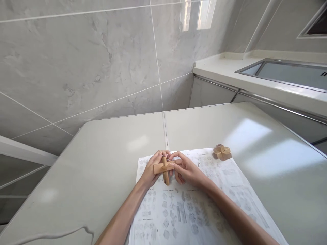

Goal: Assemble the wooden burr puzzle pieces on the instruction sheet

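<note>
Both my hands meet over a printed instruction sheet [194, 211] on a pale table [102, 170]. Between them is a wooden puzzle cross [163, 168] made of two crossed sticks. My left hand [150, 170] curls round its left side. My right hand [187, 170] pinches its right end with thumb and fingers. A second, assembled wooden puzzle [222, 152] lies on the sheet's far right corner, apart from both hands.
A tiled wall [89, 61] rises behind the table. To the right stands a counter [255, 81] with a steel sink [288, 71]. A thin white cable [56, 234] lies at the table's near left edge.
</note>
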`<state>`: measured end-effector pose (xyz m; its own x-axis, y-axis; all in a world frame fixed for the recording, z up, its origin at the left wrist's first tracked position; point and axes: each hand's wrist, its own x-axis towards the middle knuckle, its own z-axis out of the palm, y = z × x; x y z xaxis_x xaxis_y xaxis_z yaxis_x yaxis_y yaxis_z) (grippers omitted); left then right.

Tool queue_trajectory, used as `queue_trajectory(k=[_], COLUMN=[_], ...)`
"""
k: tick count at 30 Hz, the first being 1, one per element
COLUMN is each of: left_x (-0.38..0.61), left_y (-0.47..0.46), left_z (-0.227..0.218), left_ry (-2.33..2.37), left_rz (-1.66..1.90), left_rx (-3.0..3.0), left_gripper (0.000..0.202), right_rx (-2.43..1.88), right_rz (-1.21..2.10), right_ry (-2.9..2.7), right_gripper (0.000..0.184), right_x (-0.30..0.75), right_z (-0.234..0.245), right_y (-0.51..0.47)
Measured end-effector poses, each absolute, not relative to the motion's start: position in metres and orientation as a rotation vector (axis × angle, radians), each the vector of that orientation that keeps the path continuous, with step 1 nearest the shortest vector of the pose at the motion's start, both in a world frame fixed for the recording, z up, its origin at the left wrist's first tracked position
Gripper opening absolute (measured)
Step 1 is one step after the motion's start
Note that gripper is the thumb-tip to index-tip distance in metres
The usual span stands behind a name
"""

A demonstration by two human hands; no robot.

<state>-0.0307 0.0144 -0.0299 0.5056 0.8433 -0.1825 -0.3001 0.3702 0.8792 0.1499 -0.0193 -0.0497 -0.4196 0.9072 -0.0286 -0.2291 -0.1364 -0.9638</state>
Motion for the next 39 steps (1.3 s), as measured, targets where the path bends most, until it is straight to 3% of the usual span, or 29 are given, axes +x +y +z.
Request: queue_trajectory(k=[10,27,33,39], left_x=[-0.040,-0.045,-0.037,-0.035], left_y=[0.015,0.019,0.023,0.029], left_z=[-0.034,-0.050,-0.041,-0.044], left_ry=[0.623,0.597,0.625,0.601], left_rz=[0.693,0.643,0.893,0.990], left_rx=[0.854,0.854,0.632,0.502], left_gripper=[0.045,0.048,0.037,0.030], right_rx=[-0.757,-0.317,-0.374,-0.490], right_rz=[1.726,2.195,2.073,1.799], right_ry=[-1.317,-1.215,-0.971,-0.444], right_gripper=[0.037,0.027,0.034,0.019], right_x=[0.150,0.151,0.151,0.153], right_z=[-0.049,-0.049,-0.052,-0.053], right_y=[-0.021,-0.025,-0.023,-0.017])
